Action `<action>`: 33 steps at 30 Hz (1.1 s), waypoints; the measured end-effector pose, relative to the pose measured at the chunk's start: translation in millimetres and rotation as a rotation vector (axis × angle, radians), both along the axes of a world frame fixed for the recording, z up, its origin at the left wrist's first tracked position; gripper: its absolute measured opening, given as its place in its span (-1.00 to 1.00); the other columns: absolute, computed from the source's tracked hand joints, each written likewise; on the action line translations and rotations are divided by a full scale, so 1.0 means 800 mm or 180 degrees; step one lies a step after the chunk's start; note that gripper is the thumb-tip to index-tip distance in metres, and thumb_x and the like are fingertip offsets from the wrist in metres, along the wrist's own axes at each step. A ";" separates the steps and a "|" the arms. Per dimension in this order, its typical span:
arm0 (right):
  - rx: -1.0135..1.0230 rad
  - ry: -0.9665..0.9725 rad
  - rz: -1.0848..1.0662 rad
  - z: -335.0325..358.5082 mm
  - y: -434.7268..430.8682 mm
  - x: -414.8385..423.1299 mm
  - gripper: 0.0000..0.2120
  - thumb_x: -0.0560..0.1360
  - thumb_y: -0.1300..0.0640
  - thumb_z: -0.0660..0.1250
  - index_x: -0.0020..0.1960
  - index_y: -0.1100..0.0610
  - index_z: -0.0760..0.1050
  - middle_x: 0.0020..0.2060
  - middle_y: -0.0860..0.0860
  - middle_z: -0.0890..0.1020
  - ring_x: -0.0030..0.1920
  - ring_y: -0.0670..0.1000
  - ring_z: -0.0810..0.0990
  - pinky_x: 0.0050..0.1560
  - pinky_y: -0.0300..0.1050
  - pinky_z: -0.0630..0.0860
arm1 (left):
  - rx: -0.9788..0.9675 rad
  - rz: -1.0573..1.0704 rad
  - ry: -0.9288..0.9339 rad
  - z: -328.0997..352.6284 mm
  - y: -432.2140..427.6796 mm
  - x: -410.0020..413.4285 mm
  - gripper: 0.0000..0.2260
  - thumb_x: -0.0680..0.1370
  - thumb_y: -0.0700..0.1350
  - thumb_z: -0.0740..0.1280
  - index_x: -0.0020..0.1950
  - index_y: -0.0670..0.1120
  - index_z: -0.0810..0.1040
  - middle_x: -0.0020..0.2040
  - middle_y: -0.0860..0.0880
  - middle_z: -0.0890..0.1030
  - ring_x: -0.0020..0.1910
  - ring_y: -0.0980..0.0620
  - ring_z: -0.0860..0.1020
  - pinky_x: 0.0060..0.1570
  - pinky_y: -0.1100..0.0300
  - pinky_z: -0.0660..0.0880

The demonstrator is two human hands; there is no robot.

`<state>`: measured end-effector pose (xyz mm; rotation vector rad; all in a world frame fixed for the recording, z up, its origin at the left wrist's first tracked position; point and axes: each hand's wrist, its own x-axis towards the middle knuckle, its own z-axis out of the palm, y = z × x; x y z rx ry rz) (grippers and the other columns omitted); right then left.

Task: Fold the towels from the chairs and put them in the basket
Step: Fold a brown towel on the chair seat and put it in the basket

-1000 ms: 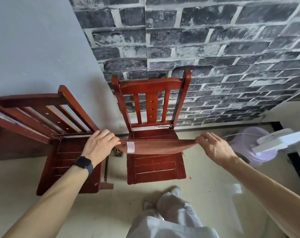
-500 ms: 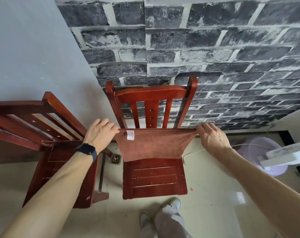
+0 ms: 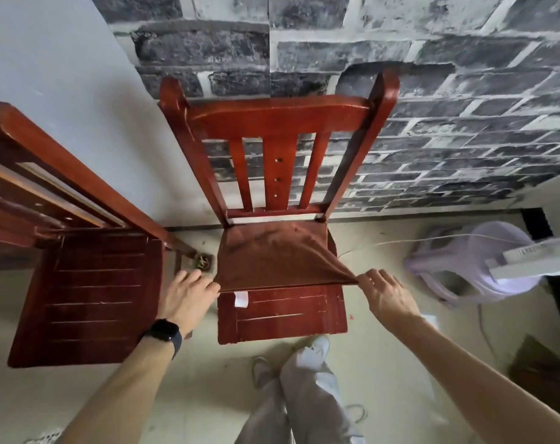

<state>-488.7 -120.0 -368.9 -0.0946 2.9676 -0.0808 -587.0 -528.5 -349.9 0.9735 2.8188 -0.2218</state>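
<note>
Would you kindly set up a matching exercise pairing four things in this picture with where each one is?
Things:
1. towel
2. left hand
3. white tag
4. watch

Places:
A. on the left wrist
B. spread over the back of the middle chair's seat
C. pinching the towel's near left corner
D. hanging from the towel's near edge

Pairs: 1-B, 2-C, 3-D, 4-A
</note>
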 end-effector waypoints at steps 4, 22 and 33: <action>-0.0062 -0.0448 -0.0090 -0.071 -0.016 0.072 -0.68 0.27 0.28 0.60 -0.05 0.13 0.58 -0.22 0.05 0.58 -0.23 0.15 0.59 -0.34 0.00 0.57 | -0.0240 0.0117 -0.0560 -0.082 -0.004 0.064 -0.81 0.26 -0.11 0.63 -0.34 -0.03 0.62 -0.35 0.01 0.56 -0.25 -0.10 0.55 -0.19 0.02 0.33; -0.1730 -0.1151 -0.2361 -0.154 -0.030 0.042 -0.89 0.54 0.16 0.35 0.03 0.18 0.59 -0.14 0.07 0.62 -0.12 0.08 0.54 -0.10 -0.16 0.34 | 0.1993 0.3376 -0.3013 -0.169 0.002 0.050 -0.92 0.49 0.02 0.48 -0.12 0.14 0.60 -0.24 0.24 0.66 -0.10 0.16 0.60 -0.03 0.27 0.47; -0.3062 -0.0213 -0.3561 -0.250 -0.023 -0.084 -0.81 0.56 0.00 0.36 0.10 0.08 0.56 -0.08 0.06 0.66 -0.21 -0.06 0.56 -0.20 -0.23 0.47 | 0.3658 0.4292 -0.2771 -0.280 0.044 -0.060 -0.83 0.46 0.18 0.46 0.00 0.19 0.65 0.07 0.11 0.70 0.13 0.02 0.64 0.21 -0.01 0.54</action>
